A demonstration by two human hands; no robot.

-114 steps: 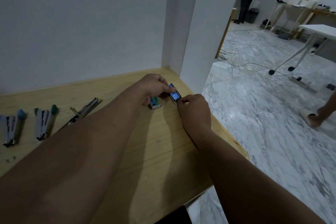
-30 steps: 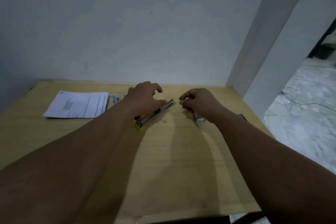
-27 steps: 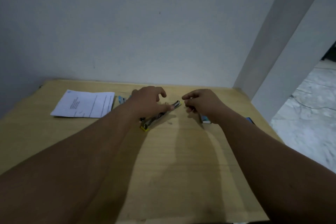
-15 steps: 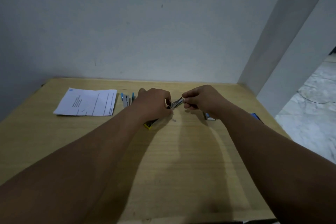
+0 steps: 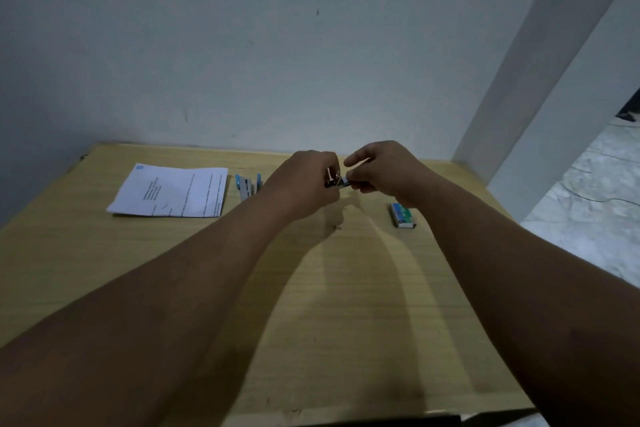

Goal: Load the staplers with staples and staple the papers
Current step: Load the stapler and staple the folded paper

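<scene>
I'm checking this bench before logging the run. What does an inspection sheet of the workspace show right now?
Surface: wooden table, light grain, arm shadows across it.
Job's things: stapler held off the table between both hands; papers lying flat at left; two blue staplers beside them, partly hidden by the left arm; staple box at right.
Clutter: nothing seen.
Hands: left hand grips the stapler; right hand pinches at its end.
Cables: thin cable on the floor.
Surroundings: plain wall, white pillar, marble floor.

pale wood table (image 5: 346, 305), white printed papers (image 5: 169, 191), blue-grey staplers (image 5: 246, 185), green-blue staple box (image 5: 402, 215)
</scene>
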